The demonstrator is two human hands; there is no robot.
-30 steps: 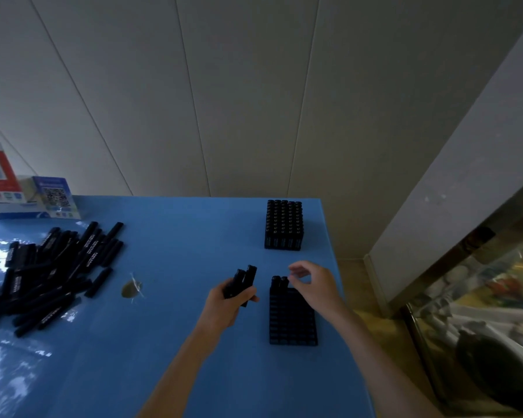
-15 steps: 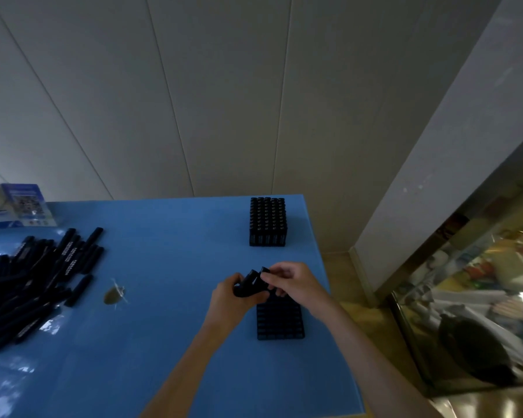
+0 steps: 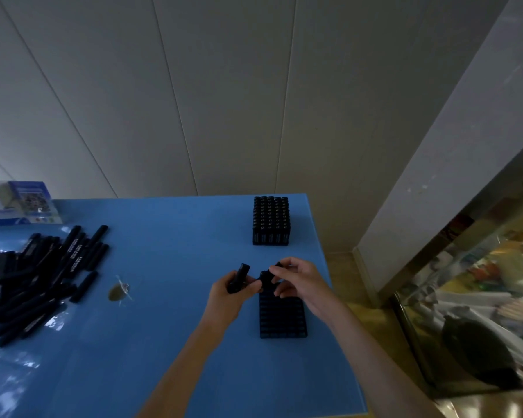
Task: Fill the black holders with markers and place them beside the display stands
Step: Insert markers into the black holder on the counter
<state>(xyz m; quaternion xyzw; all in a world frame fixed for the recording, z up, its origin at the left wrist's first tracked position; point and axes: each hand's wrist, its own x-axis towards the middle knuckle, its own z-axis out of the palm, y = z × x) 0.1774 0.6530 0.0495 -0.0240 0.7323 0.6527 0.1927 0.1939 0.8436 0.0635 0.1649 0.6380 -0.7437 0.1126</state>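
A black holder [image 3: 283,318] with a grid of slots lies on the blue table [image 3: 169,267] near its right edge; most of its slots look unfilled. My left hand [image 3: 227,295] is shut on a black marker [image 3: 239,277] just left of the holder's far end. My right hand [image 3: 299,282] pinches another black marker [image 3: 266,277] above the holder's far edge. A second holder [image 3: 271,220], packed with markers, stands farther back. A loose pile of black markers [image 3: 40,279] lies at the left.
Display stands with printed cards [image 3: 31,202] stand at the table's far left against the wall. A small brown scrap [image 3: 118,292] lies on the table between the pile and my hands. The table's right edge drops to a floor beside a glass case [image 3: 480,297].
My right hand came from the holder to my left hand, took hold of one marker there and has drawn it to the right. My left hand keeps the other marker.
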